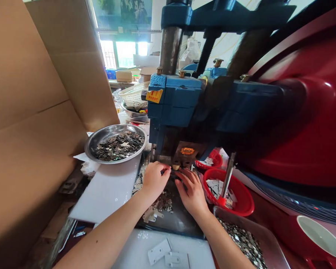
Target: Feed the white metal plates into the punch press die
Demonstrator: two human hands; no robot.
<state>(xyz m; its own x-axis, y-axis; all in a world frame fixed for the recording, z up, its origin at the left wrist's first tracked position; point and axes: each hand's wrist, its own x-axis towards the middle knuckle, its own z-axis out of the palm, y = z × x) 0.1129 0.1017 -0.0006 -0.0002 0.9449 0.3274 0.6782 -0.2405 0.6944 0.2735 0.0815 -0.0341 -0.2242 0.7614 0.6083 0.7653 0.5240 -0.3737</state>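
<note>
My left hand (157, 178) reaches to the base of a blue press (175, 99), its thumb and forefinger pinched together. Whatever they grip is too small to make out. Beside it my right hand (192, 192) has its fingers stretched forward and apart, the tips close to a small brass-coloured piece (176, 167) under the press head. Below and between my hands, flat metal pieces (151, 214) and small round metal parts (165, 203) lie scattered on the dark press bed (184, 213).
At left, a steel bowl (88, 149) holds dark metal pieces. Right of the press stand a red basket (248, 201) of plates and a tray (274, 243) of small parts. White plates (159, 251) lie in front. A red mug (299, 239) and flywheel (305, 123) flank the right.
</note>
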